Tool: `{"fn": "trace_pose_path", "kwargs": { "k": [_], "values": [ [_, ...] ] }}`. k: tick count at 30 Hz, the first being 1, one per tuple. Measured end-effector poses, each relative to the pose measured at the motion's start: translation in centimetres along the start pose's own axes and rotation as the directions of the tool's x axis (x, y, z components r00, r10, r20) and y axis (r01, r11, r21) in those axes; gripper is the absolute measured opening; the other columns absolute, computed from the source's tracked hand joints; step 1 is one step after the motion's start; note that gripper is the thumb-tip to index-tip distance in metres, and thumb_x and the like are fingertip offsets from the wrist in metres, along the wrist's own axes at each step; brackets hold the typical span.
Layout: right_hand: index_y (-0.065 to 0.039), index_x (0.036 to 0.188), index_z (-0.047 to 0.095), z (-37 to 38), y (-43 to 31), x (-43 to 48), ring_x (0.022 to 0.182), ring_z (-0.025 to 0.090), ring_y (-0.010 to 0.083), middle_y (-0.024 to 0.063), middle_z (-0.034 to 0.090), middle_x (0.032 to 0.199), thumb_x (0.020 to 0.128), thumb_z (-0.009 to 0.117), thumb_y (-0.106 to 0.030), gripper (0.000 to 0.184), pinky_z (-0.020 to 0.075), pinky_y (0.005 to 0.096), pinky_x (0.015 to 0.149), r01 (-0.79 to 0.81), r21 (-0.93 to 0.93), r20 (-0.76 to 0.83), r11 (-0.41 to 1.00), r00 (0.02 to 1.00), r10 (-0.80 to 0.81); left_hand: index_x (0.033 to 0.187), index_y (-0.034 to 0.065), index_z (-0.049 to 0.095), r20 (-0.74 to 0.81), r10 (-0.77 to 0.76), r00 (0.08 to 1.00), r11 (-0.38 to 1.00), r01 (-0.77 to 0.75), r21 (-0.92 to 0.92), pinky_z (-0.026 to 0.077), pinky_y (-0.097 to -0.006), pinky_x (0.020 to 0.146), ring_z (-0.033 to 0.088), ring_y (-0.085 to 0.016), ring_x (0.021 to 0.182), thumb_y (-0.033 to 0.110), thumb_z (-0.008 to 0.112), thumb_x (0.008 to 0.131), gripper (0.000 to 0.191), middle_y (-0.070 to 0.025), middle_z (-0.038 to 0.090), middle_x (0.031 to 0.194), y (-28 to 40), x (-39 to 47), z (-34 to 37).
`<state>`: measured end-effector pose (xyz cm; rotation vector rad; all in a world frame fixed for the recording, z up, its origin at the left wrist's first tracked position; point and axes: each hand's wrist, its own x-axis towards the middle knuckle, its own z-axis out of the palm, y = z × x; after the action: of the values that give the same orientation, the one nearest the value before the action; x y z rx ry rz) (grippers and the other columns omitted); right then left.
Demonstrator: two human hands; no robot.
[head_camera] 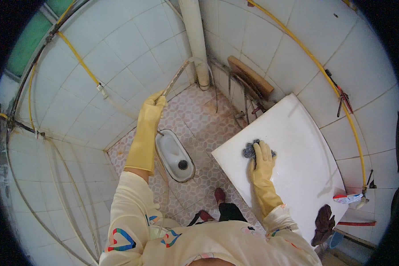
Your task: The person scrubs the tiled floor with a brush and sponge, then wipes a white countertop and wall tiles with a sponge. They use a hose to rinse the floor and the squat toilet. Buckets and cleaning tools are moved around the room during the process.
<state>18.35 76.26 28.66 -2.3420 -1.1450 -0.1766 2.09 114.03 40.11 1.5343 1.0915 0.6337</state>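
Both of my hands wear yellow rubber gloves. My left hand (154, 103) is closed around a length of pale, stained hose (174, 79), raised above the tiled floor. Its upper end points towards the corner pipe, and more hose hangs below the hand. My right hand (263, 159) presses a dark grey scouring pad (250, 151) onto a broad white panel (299, 146) at my right. The palm and fingers cover part of the pad. A crumpled dark maroon cloth or glove (323, 224) lies on the panel's near right corner.
A squat toilet (173, 153) is set into the patterned floor (199, 133). A vertical pipe (196, 43) stands in the corner, beside a wooden board (251, 78) and metal frame. Yellow hoses (306, 50) run along the walls. A printed packet (348, 199) sits at the panel's right edge.
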Motion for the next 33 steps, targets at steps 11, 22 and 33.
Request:
{"fn": "trace_pose_path", "kwargs": {
  "k": [11, 22, 33],
  "values": [
    [-0.009, 0.134, 0.059, -0.5, -0.3, 0.5, 0.135, 0.048, 0.0368, 0.0171, 0.054, 0.144, 0.073, 0.065, -0.002, 0.062, 0.0283, 0.0651, 0.109, 0.020, 0.030, -0.047, 0.999, 0.999, -0.019, 0.128, 0.0078, 0.070, 0.091, 0.013, 0.996, 0.946, -0.042, 0.322, 0.043, -0.0287, 0.054, 0.049, -0.009, 0.057, 0.023, 0.064, 0.097, 0.035, -0.0007, 0.063, 0.076, -2.8, -2.9, 0.8],
    [-0.008, 0.134, 0.059, -0.6, -0.1, 0.5, 0.133, 0.050, 0.0376, 0.0183, 0.055, 0.143, 0.074, 0.064, -0.002, 0.061, 0.0278, 0.0621, 0.111, 0.046, 0.026, -0.025, 0.999, 0.999, -0.045, 0.128, 0.0086, 0.070, 0.027, -0.022, 0.999, 0.945, 0.012, 0.326, 0.050, -0.0288, 0.069, 0.061, -0.013, 0.074, 0.022, 0.066, 0.096, 0.036, -0.0039, 0.073, 0.095, -7.7, -7.0, -0.4],
    [-0.011, 0.136, 0.057, -0.5, 0.3, 0.5, 0.135, 0.047, 0.0358, 0.0146, 0.053, 0.146, 0.077, 0.062, -0.005, 0.060, 0.0243, 0.0619, 0.114, 0.038, 0.036, 0.014, 0.999, 0.999, -0.039, 0.128, 0.0063, 0.069, -0.095, 0.053, 0.994, 0.918, -0.011, 0.396, 0.053, -0.0308, 0.077, 0.069, -0.018, 0.086, 0.022, 0.066, 0.096, 0.037, -0.0070, 0.075, 0.099, -6.6, -8.5, -4.5]
  ]
}}
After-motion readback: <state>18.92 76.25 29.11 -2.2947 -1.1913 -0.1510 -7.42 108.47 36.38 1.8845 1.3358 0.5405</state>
